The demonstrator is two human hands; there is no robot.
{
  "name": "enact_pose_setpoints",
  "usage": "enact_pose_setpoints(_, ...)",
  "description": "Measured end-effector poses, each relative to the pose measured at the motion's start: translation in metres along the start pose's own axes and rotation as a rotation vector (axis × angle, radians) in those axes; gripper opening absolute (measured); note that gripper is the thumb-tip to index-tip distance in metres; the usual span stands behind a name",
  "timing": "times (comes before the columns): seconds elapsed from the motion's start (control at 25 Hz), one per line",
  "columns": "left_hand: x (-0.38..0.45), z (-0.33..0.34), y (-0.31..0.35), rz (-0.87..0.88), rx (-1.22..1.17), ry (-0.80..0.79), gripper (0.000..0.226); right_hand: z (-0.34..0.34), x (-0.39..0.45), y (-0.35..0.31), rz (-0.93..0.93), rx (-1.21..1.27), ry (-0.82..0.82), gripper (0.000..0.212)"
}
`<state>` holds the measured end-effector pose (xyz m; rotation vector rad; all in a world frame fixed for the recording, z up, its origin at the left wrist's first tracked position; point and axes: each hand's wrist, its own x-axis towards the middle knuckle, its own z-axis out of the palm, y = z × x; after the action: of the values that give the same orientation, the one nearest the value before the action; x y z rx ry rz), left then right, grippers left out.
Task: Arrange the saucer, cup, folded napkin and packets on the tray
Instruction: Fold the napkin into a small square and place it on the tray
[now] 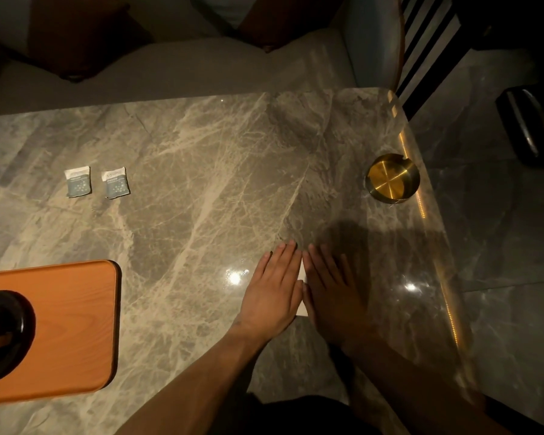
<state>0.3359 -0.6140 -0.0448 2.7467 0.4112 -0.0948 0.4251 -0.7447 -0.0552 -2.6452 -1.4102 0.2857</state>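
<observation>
Orange wood-grain marks the tray (76, 324), which lies on the near left of the grey marble table (201, 158). A dark saucer (22, 350) sits at the tray's left end, cut off by the edge of the view, and on it stands a dark cup (0, 312) of which only the right part shows; a brownish curved piece shows at its near side, too cropped to identify.

Farther back on the table, well apart from the tray, two small blue-and-white packets lie flat side by side: the left packet (78, 181) and the right packet (116, 182), close together but not touching.

Right of centre, near the front edge, both hands lie palm-down and next to each other. The left hand (272, 287) and the right hand (333, 290) have their fingers straight and close together, pressing flat on a white folded napkin (302, 304), of which only a narrow strip shows between them.

Toward the far right edge of the table stands a round brass-coloured ashtray (391, 180), well apart from the hands. Beyond the table a pale upholstered seat (170, 67) shows.
</observation>
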Motion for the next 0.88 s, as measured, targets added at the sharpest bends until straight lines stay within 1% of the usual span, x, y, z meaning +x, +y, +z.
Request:
enact_pose_setpoints(0.12,-0.004,0.015,-0.004,-0.011,0.089,-0.070,0.060,0.005,-0.001,0.010,0.018,0.000,-0.026,0.060)
enact_pose_setpoints(0.28,-0.004,0.023,-0.008,-0.011,0.145,-0.098,0.066,0.013,0.000,0.018,-0.013,-0.009,-0.004,0.063)
enact_pose_setpoints(0.48,-0.001,0.026,-0.010,-0.012,0.112,-0.149,0.066,0.026,0.000,0.022,-0.011,-0.001,-0.007,0.072)
enact_pose_setpoints(0.72,0.000,0.011,-0.010,-0.015,0.114,-0.226,0.068,0.004,0.002,0.016,0.000,0.007,-0.080,0.073)
enact_pose_setpoints(0.76,-0.002,0.007,-0.009,-0.052,0.096,-0.212,0.071,-0.002,0.003,0.014,-0.005,-0.005,-0.093,0.073)
enact_pose_setpoints(0.84,-0.010,-0.001,-0.005,-0.207,0.052,-0.154,0.078,-0.013,0.014,0.014,0.004,-0.019,-0.141,0.073)
enact_pose_setpoints(0.88,-0.016,-0.004,-0.001,-0.287,0.031,-0.100,0.079,-0.019,0.020,0.015,0.020,-0.018,-0.181,0.073)
